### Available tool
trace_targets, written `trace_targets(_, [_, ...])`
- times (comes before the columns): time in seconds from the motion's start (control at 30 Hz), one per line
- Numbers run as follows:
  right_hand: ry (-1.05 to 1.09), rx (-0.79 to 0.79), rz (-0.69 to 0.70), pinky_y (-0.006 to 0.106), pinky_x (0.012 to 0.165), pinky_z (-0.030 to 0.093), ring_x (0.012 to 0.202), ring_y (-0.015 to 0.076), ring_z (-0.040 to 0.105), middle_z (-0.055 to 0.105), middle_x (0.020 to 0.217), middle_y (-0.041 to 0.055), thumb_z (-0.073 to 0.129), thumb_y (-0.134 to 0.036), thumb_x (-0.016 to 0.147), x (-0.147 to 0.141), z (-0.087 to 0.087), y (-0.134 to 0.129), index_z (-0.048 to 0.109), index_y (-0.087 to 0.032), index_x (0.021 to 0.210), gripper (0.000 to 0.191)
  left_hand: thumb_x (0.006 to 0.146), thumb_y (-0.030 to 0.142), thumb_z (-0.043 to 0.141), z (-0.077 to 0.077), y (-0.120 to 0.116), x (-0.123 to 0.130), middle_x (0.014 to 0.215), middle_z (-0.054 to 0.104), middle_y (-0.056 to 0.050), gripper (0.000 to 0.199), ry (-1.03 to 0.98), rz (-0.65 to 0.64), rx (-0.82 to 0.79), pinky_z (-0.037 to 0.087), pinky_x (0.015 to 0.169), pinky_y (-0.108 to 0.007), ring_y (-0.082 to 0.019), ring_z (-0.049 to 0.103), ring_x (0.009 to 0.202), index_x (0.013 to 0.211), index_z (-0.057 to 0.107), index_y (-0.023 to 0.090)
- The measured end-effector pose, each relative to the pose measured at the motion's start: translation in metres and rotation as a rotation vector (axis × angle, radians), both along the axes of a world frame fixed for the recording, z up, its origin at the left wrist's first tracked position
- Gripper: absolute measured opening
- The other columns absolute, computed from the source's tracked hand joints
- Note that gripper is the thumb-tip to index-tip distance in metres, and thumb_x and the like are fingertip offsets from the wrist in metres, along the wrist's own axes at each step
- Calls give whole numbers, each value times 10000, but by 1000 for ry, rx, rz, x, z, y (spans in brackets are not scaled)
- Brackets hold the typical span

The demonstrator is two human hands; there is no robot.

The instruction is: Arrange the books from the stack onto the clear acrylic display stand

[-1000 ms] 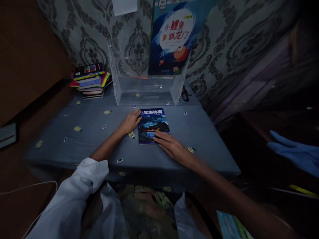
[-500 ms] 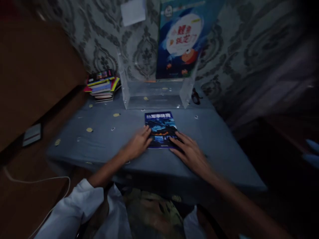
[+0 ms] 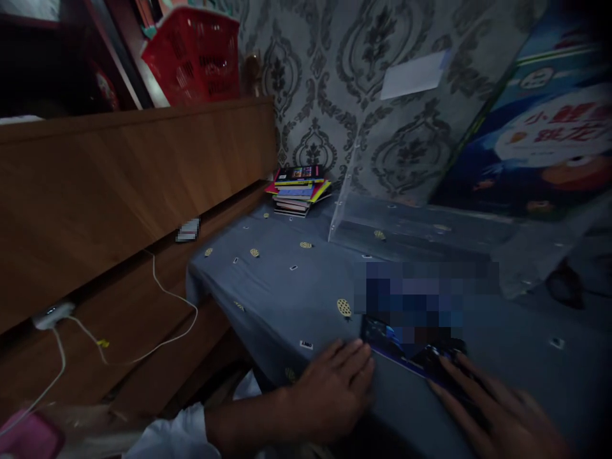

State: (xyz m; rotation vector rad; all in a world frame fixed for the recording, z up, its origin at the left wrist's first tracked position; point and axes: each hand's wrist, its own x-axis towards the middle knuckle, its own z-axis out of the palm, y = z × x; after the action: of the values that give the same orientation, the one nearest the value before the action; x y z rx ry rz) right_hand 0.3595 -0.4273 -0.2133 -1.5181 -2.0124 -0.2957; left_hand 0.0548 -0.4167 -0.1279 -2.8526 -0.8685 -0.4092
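Loose-fingered, the left hand [image 3: 337,386] has slipped off the dark-blue, rectangular paper book [image 3: 389,335] at lower right, leaving only the right hand [image 3: 504,398], fingers spread ungrasping, atop.

There are two hands, one left hand [image 3: 337,386] and one right hand [image 3: 502,408], low in the frame. I see one table [image 3: 268,274], one blurry book [image 3: 392,342] at lower right, one big book [image 3: 535,134] at upper right, one book pile [image 3: 299,191] and one red basket [image 3: 205,60], upper left.
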Motion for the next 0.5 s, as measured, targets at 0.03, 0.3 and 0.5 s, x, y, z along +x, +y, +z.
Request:
trace_targets(0.03, [-32,12,9,497,799,516,1057,330,656,741,1115,120,326,-439,979,-1,1,0,776,-294,950,473,1081,344,280,1,2,0,1522,481,-141,498,7,-15,-9,347,1185,-386,-242,420,1436,1430,464,39])
trace_targets(0.3, [-142,121,27,456,783,523,990,305,684,750,1083,123,370,-445,999,-14,18,0,751,-245,1067,436,1029,546,365,9,30,14,1524,473,-161,678,83,-289,-64,281,1216,-443,-237,389,1456,1456,437,25])
trace_targets(0.5, [-119,140,-23,425,758,538,884,274,694,745,1090,141,394,-339,984,-23,31,-5,709,-163,1142,394,1000,571,436,15,36,53,1523,481,-139,703,148,-406,-14,333,1185,-406,-238,388,1456,1440,463,24])
